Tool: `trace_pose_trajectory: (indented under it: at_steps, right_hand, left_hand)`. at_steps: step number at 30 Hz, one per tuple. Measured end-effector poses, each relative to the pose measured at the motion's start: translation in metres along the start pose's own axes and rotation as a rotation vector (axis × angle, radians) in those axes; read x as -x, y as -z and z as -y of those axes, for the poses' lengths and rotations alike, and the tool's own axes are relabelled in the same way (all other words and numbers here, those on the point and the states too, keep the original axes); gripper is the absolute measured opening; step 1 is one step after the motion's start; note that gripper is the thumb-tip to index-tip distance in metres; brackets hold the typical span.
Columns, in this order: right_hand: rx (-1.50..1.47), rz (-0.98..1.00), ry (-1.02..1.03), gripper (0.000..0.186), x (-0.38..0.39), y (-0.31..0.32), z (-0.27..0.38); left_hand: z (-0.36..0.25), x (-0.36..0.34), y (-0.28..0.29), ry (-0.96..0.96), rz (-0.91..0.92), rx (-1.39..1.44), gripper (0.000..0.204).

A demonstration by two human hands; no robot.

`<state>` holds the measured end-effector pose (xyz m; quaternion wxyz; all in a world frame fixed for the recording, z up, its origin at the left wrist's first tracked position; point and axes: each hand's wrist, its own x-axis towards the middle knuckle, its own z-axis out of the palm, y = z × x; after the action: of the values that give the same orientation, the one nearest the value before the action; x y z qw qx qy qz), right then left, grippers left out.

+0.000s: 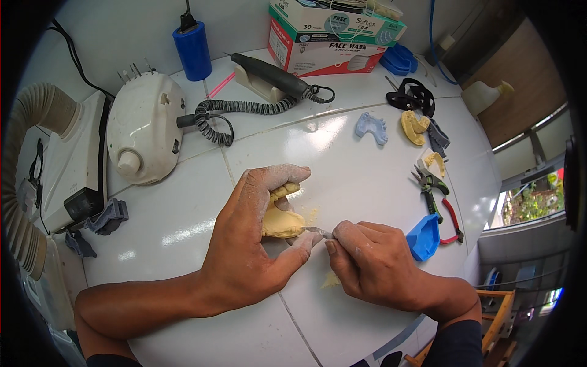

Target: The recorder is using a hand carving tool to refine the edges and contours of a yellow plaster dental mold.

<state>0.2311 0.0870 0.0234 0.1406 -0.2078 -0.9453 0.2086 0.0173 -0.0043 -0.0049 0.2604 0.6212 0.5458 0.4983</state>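
Observation:
A pale yellow plaster dental cast [279, 222], powdered and with moulded teeth on its upper part, is gripped in my left hand [249, 232], index finger curled over its top and thumb below. My right hand [372, 260] is closed on a slim metal carving tool [321, 232], its tip touching the cast's lower right edge. Yellow crumbs lie on the white tiled bench [302, 327] beside and below my hands.
Left: a handpiece control box [143, 122] and ribbed hose [18, 153]. Back: a handpiece [263, 70] on its cradle, blue cylinder [192, 52], mask boxes [330, 55]. Right: blue-grey impression [371, 128], yellow cast [414, 128], pliers [428, 189], red-handled cutter [452, 220], blue tray [422, 238].

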Motion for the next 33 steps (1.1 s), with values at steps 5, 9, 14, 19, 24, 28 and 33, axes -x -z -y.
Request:
trace_pose_trajectory:
  at_steps: [5,9,14,19,24,28,33]
  right_hand:
    - [-0.009,0.017,0.008,0.015,0.0003,0.0018,0.0]
    - [0.003,0.025,0.002,0.015,0.0004,0.002,0.0001]
    - [0.003,0.014,0.008,0.015,-0.0001,0.0016,-0.0001]
    - [0.004,0.009,0.002,0.016,0.0001,0.001,0.0001]
    - [0.001,0.007,-0.008,0.016,0.0001,0.001,0.0011]
    - [-0.008,0.0,-0.004,0.016,0.0003,0.0014,0.0006]
    - [-0.001,-0.001,0.012,0.015,0.0007,0.0004,0.0]
  left_hand:
    - [0.0023,0.0014,-0.0011,0.053,0.023,0.09,0.075]
    - [0.0025,0.001,-0.0003,0.056,0.024,0.088,0.076]
    - [0.0034,-0.0005,0.0,0.041,0.023,0.077,0.074]
    - [0.001,-0.0015,0.0025,-0.013,0.015,-0.003,0.065]
    - [-0.0006,-0.0016,0.0026,-0.002,0.027,-0.003,0.06]
    - [-0.0035,-0.0009,0.0009,0.011,0.0,-0.018,0.059]
    - [-0.0035,-0.0007,-0.0024,-0.036,-0.033,-0.049,0.062]
